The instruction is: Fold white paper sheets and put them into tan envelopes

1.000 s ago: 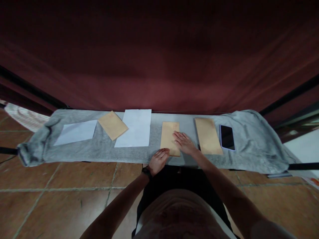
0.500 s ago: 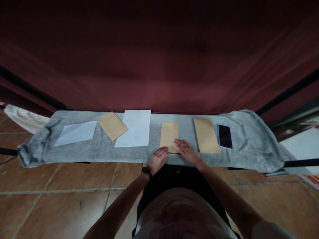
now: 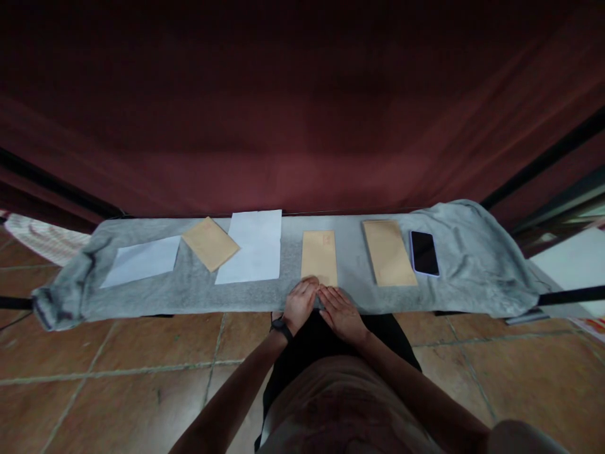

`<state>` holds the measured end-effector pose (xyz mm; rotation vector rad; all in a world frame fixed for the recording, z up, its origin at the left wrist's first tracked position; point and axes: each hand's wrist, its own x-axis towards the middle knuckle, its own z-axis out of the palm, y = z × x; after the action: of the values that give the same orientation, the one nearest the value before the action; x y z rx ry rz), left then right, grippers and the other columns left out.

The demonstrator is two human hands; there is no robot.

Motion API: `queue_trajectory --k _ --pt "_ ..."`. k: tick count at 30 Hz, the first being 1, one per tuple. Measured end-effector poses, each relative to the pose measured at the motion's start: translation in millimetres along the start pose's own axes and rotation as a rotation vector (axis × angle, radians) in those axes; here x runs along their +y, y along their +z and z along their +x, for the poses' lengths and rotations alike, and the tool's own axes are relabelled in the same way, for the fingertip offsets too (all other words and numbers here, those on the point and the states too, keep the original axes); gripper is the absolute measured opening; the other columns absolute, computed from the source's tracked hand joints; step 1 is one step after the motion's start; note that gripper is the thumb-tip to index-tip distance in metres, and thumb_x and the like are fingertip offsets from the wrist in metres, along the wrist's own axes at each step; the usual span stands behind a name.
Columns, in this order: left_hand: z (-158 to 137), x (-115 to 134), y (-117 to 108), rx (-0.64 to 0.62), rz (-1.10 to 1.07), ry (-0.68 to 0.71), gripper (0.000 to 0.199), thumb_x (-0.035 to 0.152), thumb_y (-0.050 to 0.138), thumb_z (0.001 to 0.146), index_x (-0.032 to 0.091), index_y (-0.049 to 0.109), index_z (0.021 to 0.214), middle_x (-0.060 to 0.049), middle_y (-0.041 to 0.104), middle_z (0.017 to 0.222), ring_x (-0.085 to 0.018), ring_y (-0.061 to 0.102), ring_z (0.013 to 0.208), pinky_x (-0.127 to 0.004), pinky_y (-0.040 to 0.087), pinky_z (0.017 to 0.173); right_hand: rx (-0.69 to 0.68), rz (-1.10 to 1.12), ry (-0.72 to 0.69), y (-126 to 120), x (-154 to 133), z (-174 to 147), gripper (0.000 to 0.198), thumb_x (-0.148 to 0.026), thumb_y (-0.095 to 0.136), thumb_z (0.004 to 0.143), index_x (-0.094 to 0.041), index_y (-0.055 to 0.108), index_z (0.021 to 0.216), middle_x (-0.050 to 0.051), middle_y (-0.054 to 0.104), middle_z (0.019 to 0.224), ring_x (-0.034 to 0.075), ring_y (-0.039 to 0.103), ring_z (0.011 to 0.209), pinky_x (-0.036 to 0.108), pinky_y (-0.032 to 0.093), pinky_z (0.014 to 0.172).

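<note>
A brown paper envelope [image 3: 319,252] with a small red printed mark at its far right corner lies lengthwise in front of me. My left hand [image 3: 301,306], a dark band on its wrist, rests on the near left corner, fingers extended and close together. Over the near right edge lies my right hand [image 3: 344,315], flat, its fingertips touching or almost touching those of the left. Both hands cover the envelope's near end. To the right is a pile of brown envelopes [image 3: 391,255]. On the left another brown envelope [image 3: 210,244] lies askew, overlapping a white paper sheet [image 3: 255,246].
A grey cloth [image 3: 472,265] covers the long narrow table. Beside the pile lies a phone [image 3: 424,253] with a dark screen. Another white sheet [image 3: 142,260] is at far left. A dark red curtain [image 3: 302,126] hangs behind, above a tiled floor [image 3: 118,391].
My right hand has slid toward me, from the envelope's right side to its near edge, and now meets my left hand. The left hand stays about where it was.
</note>
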<state>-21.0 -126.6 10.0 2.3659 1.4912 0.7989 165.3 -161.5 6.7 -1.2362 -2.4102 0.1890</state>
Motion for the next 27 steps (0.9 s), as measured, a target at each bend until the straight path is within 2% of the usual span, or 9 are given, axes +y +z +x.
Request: queue_trajectory --k 5,9,12,17,23,27 --pt "2 4 2 -0.056 0.04 0.018 0.042 0.008 0.04 0.096 0.018 0.057 0.133 -0.01 0.064 0.134 -0.021 0.055 0.132 -0.04 0.047 0.112 0.009 -0.041 0.005 -1 7 -5 0.052 -0.028 0.05 0.1 -0.015 0.044 0.15 0.01 0.048 0.153 0.023 0.046 0.142 0.044 0.032 0.123" --pt "21 9 8 -0.157 0.057 0.075 0.051 0.008 0.04 0.094 0.02 0.051 0.143 -0.009 0.051 0.151 -0.021 0.044 0.143 -0.045 0.036 0.121 0.019 -0.036 0.038 2 6 -6 0.052 -0.027 0.049 0.099 -0.014 0.046 0.149 0.012 0.051 0.151 0.025 0.046 0.142 0.048 0.032 0.123" --pt "42 8 16 -0.202 0.051 0.066 0.052 0.015 0.038 0.097 0.022 0.046 0.148 -0.007 0.046 0.156 -0.02 0.037 0.147 -0.047 0.03 0.123 0.034 -0.042 0.072 5 5 -5 0.05 -0.028 0.05 0.099 -0.013 0.05 0.146 0.014 0.052 0.149 0.027 0.045 0.142 0.051 0.033 0.122" --pt "78 2 32 -0.237 0.111 0.043 0.048 0.037 0.045 0.1 0.03 0.047 0.148 -0.003 0.038 0.16 -0.027 0.029 0.151 -0.056 0.021 0.124 0.029 -0.048 0.079 5 5 -3 0.043 -0.031 0.054 0.098 -0.014 0.059 0.138 0.016 0.06 0.141 0.029 0.049 0.139 0.052 0.035 0.12" --pt "122 -15 43 -0.232 0.196 -0.036 0.055 0.048 0.044 0.1 0.032 0.042 0.152 -0.004 0.037 0.161 -0.03 0.021 0.153 -0.064 0.01 0.123 -0.009 -0.085 0.078 1 5 -1 0.055 -0.035 0.057 0.098 -0.024 0.045 0.151 0.014 0.042 0.157 0.03 0.042 0.143 0.051 0.036 0.117" --pt "138 -25 41 -0.211 0.222 -0.09 0.057 0.044 0.045 0.099 0.031 0.038 0.154 -0.004 0.038 0.161 -0.029 0.018 0.154 -0.063 0.008 0.123 -0.009 -0.094 0.084 -1 3 -1 0.058 -0.037 0.058 0.097 -0.025 0.043 0.152 0.014 0.037 0.16 0.03 0.041 0.144 0.05 0.034 0.118"
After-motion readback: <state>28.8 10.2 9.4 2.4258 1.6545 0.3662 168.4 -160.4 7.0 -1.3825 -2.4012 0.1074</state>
